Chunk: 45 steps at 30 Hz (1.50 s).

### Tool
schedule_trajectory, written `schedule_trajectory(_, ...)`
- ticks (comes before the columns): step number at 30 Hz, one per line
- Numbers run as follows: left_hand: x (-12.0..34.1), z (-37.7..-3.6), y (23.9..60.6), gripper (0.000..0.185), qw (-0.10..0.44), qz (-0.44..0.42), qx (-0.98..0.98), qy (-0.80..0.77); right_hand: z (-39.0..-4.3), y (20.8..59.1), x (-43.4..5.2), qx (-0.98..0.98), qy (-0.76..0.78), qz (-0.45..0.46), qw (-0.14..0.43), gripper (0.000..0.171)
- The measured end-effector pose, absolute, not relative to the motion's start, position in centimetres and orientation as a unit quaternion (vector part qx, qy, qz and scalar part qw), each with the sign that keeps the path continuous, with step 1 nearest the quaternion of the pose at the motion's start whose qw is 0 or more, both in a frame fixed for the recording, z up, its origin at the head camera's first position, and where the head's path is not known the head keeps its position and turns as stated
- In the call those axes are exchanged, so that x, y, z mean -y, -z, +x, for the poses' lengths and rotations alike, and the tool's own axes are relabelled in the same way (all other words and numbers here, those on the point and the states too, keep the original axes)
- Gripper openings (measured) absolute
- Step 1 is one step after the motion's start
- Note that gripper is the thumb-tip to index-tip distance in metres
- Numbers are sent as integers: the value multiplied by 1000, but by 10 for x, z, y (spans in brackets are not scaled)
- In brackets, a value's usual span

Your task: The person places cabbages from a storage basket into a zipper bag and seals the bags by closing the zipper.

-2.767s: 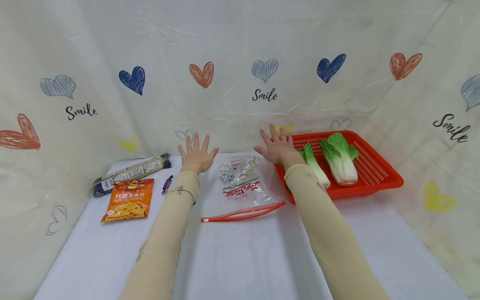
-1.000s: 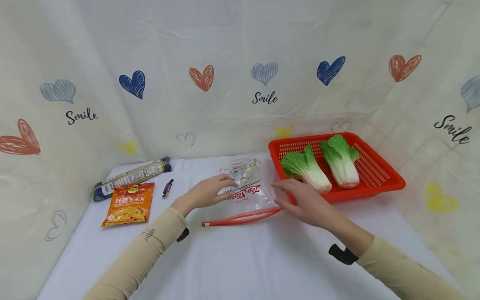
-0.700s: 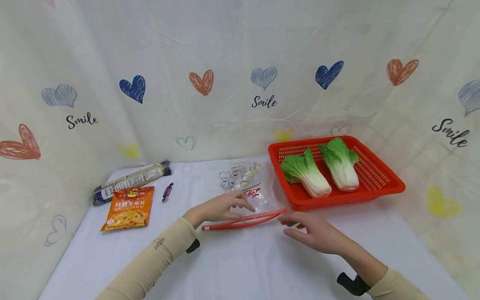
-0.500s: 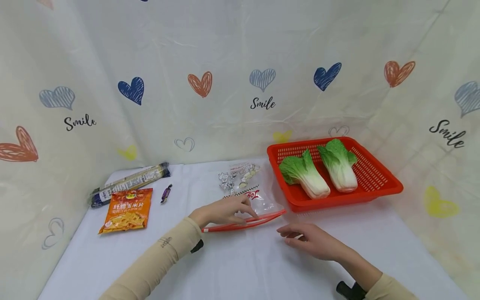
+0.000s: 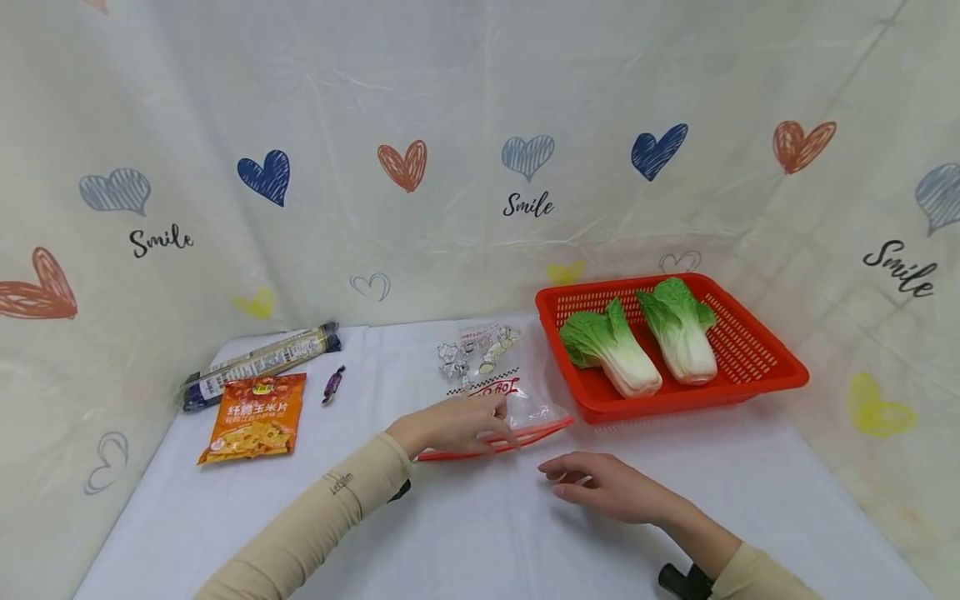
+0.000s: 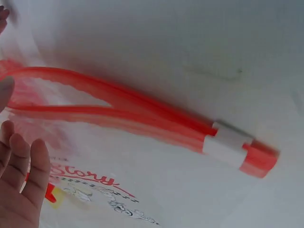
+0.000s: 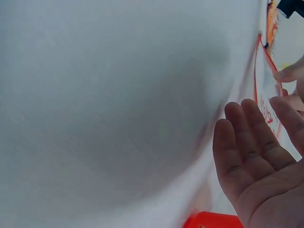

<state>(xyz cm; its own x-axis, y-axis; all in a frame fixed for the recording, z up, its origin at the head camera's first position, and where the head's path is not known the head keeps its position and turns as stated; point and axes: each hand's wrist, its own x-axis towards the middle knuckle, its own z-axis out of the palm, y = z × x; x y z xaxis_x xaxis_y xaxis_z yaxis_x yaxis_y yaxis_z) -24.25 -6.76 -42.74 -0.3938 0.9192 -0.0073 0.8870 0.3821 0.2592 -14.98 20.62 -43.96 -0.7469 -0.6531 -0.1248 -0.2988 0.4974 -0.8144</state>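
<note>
A clear zip bag [image 5: 528, 400] with a red zip strip [image 6: 161, 121] and "Toy Story" print lies mid-table. My left hand [image 5: 461, 423] is over its near edge, fingertips right at the red strip. In the left wrist view the strip's two red lips part towards the thumb [image 6: 4, 92], and a white slider [image 6: 228, 145] sits near the strip's end. The thumb and the visible fingers [image 6: 38, 166] stand apart there. My right hand [image 5: 603, 485] hovers to the right of the strip, fingers loosely bent, holding nothing; its palm [image 7: 275, 199] shows in the right wrist view.
A red basket [image 5: 765, 387] with two Chinese cabbages [image 5: 678, 333] stands at the back right. On the left lie an orange snack bag [image 5: 255, 418], a long wrapped packet [image 5: 262, 364] and a small purple-wrapped candy [image 5: 333, 385]. A patterned curtain [image 5: 465, 233] closes off the back.
Both hands came down from being stretched forward over the table to the bag's near edge. Lately the left hand has shifted slightly right along the strip, and the right hand slightly left.
</note>
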Motion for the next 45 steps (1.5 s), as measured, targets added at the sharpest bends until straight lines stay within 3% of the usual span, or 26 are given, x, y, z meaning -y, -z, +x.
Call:
schedule_trajectory(8,68,-248,427,33,48,495,-855,-145,-150,441,-199,-847,419,-275,178,41)
schedule_trajectory(18,66,-260,412,38,-1,399,-885,-240,-166,446,-163,-870,469,-145,36,47)
schedule_trajectory(33,69,-258,384,41,-83,352,-901,-241,-205,445,-139,-875,478,-81,-12,49)
schedule_trajectory(45,88,-260,344,42,-190,300,-891,-281,-225,402,-131,-883,450,-95,-97,53)
